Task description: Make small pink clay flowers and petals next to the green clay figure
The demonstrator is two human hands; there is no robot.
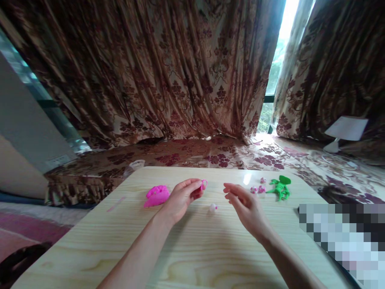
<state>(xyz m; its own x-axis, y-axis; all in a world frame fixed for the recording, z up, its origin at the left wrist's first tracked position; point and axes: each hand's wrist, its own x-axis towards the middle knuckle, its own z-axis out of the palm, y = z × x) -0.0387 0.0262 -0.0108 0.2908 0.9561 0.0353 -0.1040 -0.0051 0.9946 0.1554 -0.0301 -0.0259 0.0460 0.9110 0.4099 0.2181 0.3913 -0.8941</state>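
Note:
My left hand [184, 196] hovers over the light wooden table [186, 249], its thumb and forefinger pinched on a small pink ring-shaped piece [204, 184]. My right hand [243, 202] is a little to the right, fingers loosely curled and pointing toward the ring, holding nothing. A tiny white and pink piece [213, 207] lies on the table between the two hands. A pink plastic toy part [157, 196] rests just left of my left hand. A green plastic toy figure [280, 186] lies to the far right, with small pink pieces [258, 188] beside it.
A thin pink strip [116, 204] lies near the table's left edge. A clear plastic bag [134, 165] sits at the far left corner. Patterned brown curtains [168, 72] and a covered ledge stand behind. A white lamp [344, 132] sits at the back right.

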